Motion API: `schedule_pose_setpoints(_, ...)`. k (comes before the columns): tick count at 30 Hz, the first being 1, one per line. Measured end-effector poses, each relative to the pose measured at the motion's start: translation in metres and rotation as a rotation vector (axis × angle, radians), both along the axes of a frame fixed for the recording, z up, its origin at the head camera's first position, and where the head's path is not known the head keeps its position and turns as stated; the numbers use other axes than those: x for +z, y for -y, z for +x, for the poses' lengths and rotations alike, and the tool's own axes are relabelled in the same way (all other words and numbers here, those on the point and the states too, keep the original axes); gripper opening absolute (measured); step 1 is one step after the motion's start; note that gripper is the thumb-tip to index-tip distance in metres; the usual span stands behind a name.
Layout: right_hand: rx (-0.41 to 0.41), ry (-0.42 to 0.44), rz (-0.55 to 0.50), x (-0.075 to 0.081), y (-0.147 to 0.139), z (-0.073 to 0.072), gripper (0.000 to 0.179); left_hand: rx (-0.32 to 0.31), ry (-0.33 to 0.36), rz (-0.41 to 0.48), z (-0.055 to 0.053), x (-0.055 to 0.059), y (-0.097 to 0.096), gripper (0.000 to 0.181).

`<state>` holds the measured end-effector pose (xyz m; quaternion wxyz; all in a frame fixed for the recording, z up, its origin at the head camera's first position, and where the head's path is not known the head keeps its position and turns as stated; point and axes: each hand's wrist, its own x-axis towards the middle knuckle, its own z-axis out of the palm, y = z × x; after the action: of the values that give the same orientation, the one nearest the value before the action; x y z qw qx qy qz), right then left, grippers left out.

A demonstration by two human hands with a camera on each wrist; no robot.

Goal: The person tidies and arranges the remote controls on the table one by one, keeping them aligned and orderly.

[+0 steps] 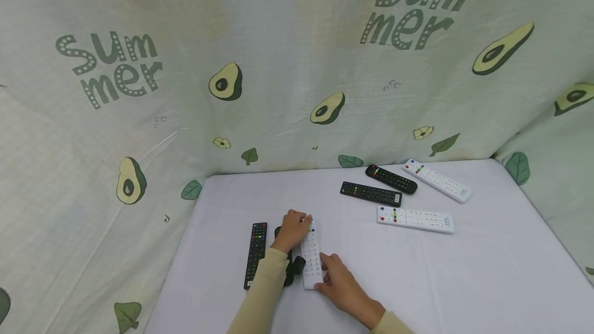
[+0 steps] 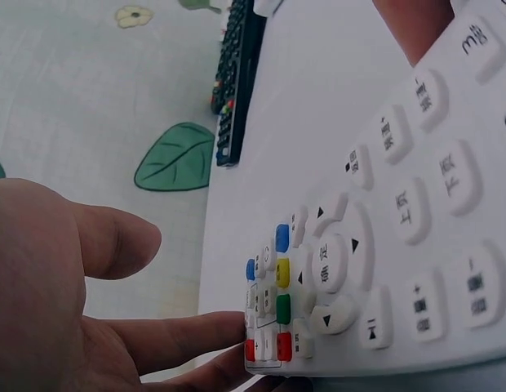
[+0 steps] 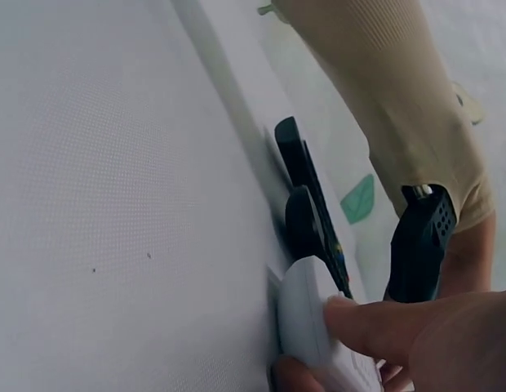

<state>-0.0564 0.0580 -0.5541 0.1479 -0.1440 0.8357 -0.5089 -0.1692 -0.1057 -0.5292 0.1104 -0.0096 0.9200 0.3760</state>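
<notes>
A white remote control (image 1: 311, 262) with coloured buttons lies lengthwise in front of me, between my two hands. My left hand (image 1: 291, 230) is at its far end. In the left wrist view, the fingers (image 2: 188, 331) reach the end by the coloured buttons, while the thumb (image 2: 122, 241) stands away from it. At the near end my right hand (image 1: 344, 285) pinches the remote's edge; the right wrist view has the thumb (image 3: 359, 322) on its corner and a fingertip low on the end. Left of it is a black remote (image 1: 290, 279), partly hidden by my left forearm.
Another black remote (image 1: 256, 251) lies farther left, parallel. At the back right are two more black remotes, one (image 1: 371, 193) in front of the other (image 1: 392, 179), and two white ones, one near (image 1: 415, 219) and one far (image 1: 437, 180). Patterned cloth (image 1: 278, 66) hangs behind the table.
</notes>
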Motion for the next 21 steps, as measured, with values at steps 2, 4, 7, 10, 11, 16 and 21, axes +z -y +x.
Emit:
schedule_pose_setpoints(2, 0.013, -0.002, -0.031, -0.002, -0.003, 0.000, 0.076, -0.007, -0.006, -0.002, 0.000, 0.000, 0.001, 0.049)
schedule_pose_setpoints(4, 0.013, -0.009, -0.057, -0.002, -0.010, 0.001, 0.076, -0.011, -0.016, -0.001, 0.001, 0.002, 0.001, 0.049)
schedule_pose_setpoints(7, -0.041, -0.022, -0.073, -0.001, -0.026, 0.000, 0.074, -0.017, -0.056, 0.004, 0.001, 0.004, -0.002, 0.047)
schedule_pose_setpoints(10, -0.162, -0.037, -0.052, 0.004, -0.048, -0.005, 0.067, -0.028, -0.115, 0.023, 0.001, 0.008, -0.009, 0.044)
schedule_pose_setpoints(11, -0.207, -0.049, -0.041, 0.005, -0.056, -0.007, 0.065, -0.035, -0.132, 0.038, 0.001, 0.009, -0.012, 0.043)
schedule_pose_setpoints(16, -0.368, -0.157, 0.041, 0.009, -0.105, -0.018, 0.056, -0.094, -0.160, 0.092, 0.002, 0.015, -0.034, 0.040)
schedule_pose_setpoints(21, -0.481, -0.291, 0.122, 0.006, -0.156, -0.025, 0.049, -0.136, -0.123, 0.105, 0.006, 0.016, -0.061, 0.040)
